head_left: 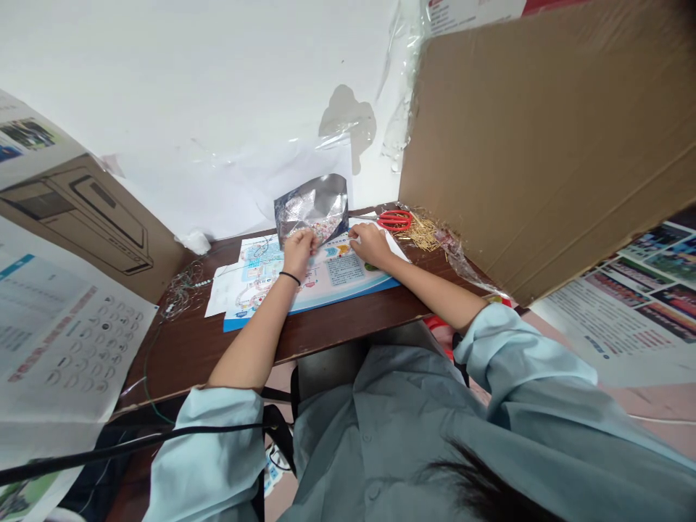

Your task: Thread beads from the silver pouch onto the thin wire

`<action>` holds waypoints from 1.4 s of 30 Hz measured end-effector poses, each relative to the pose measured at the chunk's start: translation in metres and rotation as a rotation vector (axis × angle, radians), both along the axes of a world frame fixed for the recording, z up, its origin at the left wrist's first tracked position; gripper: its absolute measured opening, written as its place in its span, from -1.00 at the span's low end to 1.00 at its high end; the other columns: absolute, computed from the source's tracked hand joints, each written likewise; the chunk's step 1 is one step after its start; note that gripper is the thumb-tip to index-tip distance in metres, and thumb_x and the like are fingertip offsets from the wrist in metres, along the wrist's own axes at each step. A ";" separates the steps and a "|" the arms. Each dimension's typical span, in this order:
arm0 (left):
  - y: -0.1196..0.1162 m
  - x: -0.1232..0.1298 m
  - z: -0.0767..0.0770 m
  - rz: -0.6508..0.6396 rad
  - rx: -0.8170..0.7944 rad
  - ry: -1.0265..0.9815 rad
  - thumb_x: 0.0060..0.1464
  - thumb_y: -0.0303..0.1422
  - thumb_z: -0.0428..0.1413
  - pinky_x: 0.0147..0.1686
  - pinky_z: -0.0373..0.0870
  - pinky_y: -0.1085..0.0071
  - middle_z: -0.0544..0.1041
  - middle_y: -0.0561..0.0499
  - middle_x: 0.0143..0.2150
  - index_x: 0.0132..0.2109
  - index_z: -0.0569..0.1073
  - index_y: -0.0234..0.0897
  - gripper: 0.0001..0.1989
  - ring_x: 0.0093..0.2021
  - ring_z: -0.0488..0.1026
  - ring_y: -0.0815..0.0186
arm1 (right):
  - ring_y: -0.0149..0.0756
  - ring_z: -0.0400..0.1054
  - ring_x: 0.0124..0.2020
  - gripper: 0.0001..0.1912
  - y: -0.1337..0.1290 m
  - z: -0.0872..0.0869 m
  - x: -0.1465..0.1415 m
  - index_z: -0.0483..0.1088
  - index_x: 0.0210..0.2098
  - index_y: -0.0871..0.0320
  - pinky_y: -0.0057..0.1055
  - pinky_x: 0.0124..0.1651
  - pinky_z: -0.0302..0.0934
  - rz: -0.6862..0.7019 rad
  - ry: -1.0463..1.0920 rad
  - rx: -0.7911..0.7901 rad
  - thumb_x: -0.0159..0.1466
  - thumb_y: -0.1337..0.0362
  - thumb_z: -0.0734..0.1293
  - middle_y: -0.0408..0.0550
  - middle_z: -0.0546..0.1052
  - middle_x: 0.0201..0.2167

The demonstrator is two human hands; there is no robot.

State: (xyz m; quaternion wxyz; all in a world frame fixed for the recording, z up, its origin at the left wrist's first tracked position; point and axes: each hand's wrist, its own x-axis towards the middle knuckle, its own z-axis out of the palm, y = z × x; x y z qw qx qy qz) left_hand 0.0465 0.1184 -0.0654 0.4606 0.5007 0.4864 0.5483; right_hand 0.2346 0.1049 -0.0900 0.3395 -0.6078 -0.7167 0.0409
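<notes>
My left hand (301,248), with a black band at its wrist, is at the near edge of an open silver-lined bag (320,196). Its fingers are curled together, and whatever they pinch is too small to make out. Small pink and white beads (326,229) lie in the bag's mouth. Just right of the bag, my right hand (370,243) is over the printed sheet (348,271) with its fingers bent and closed. What they hold, if anything, is hidden. Red-handled scissors (395,220) lie beyond my right hand.
A heap of thin gold-coloured sticks (423,233) and clear plastic wrap lie at the right of the brown table (331,323). Tangled clear thread (188,286) is at the left. Cardboard panels (544,138) stand on both sides, with a white wall behind.
</notes>
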 end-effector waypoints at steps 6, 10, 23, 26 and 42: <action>-0.005 0.003 -0.005 -0.120 0.163 0.435 0.07 -0.38 0.16 -0.34 0.28 0.47 0.51 0.06 -0.50 -0.52 0.45 -0.30 -0.78 -0.43 0.37 0.39 | -0.19 0.36 -0.21 -0.83 0.008 -0.003 -0.001 0.49 -0.15 0.19 -0.28 -0.05 0.19 0.290 0.159 0.085 0.27 0.31 0.34 0.02 0.59 -0.20; -0.008 0.004 -0.004 -0.184 0.178 0.552 0.09 -0.31 0.14 -0.35 0.29 0.45 0.51 0.04 -0.52 -0.53 0.46 -0.30 -0.73 -0.46 0.38 0.39 | -0.29 0.35 -0.32 -0.83 0.005 -0.006 -0.008 0.51 -0.17 0.15 -0.38 -0.15 0.17 0.468 0.212 0.041 0.22 0.35 0.39 -0.11 0.58 -0.36; 0.005 -0.032 -0.003 0.050 0.443 1.273 0.20 -0.33 -0.02 0.08 0.34 0.09 0.59 -0.24 -0.05 -0.09 0.60 -0.28 -0.68 0.09 0.40 -0.02 | -0.34 0.28 -0.40 -0.87 0.001 -0.005 -0.009 0.49 -0.41 0.17 -0.43 -0.24 0.09 0.323 0.166 0.071 0.24 0.36 0.30 -0.12 0.50 -0.47; 0.012 -0.039 -0.007 -0.091 0.420 1.315 0.15 -0.39 0.00 0.17 0.27 0.00 0.58 -0.27 -0.02 -0.05 0.62 -0.32 -0.65 0.12 0.37 -0.08 | -0.34 0.30 -0.39 -0.87 0.001 -0.006 -0.009 0.50 -0.38 0.17 -0.43 -0.23 0.11 0.323 0.170 0.051 0.24 0.34 0.30 -0.12 0.51 -0.47; 0.022 -0.043 -0.013 -0.068 0.361 1.257 0.15 -0.36 0.04 0.11 0.36 0.10 0.59 -0.29 -0.14 -0.34 0.61 -0.27 -0.75 0.04 0.43 -0.05 | -0.36 0.28 -0.42 -0.87 0.001 -0.007 -0.009 0.50 -0.37 0.18 -0.44 -0.26 0.08 0.336 0.159 0.026 0.25 0.34 0.31 -0.14 0.48 -0.49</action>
